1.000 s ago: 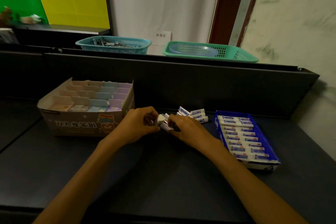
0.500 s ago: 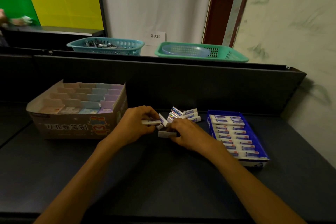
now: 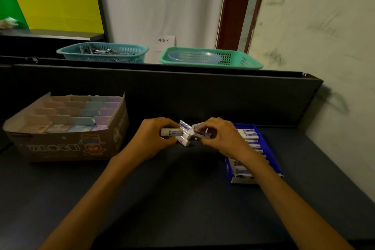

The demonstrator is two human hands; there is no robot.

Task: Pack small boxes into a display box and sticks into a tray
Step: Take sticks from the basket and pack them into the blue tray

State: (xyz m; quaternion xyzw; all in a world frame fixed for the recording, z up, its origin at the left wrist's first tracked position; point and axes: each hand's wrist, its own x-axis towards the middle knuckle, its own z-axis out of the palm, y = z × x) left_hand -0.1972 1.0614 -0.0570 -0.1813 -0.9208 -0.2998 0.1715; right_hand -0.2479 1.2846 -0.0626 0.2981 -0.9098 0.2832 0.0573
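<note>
A small heap of white-and-blue sticks (image 3: 185,138) lies at the middle of the dark table. My left hand (image 3: 151,138) grips one stick (image 3: 171,132) level above the heap's left side. My right hand (image 3: 221,137) pinches another stick (image 3: 199,133) on the heap's right side. The blue tray (image 3: 274,160), filled with a row of sticks, sits to the right, partly hidden under my right forearm. The cardboard display box (image 3: 67,146) with pastel small boxes in rows stands at the left.
A dark partition wall (image 3: 203,95) rises behind the table. Beyond it sit a teal basket (image 3: 103,53) of dark items and a green basket (image 3: 211,58). A pale wall closes the right side.
The view has shifted left, so the boxes appear further right. My right hand has lifted off the table to a stick in the heap, and my left hand holds its stick level.
</note>
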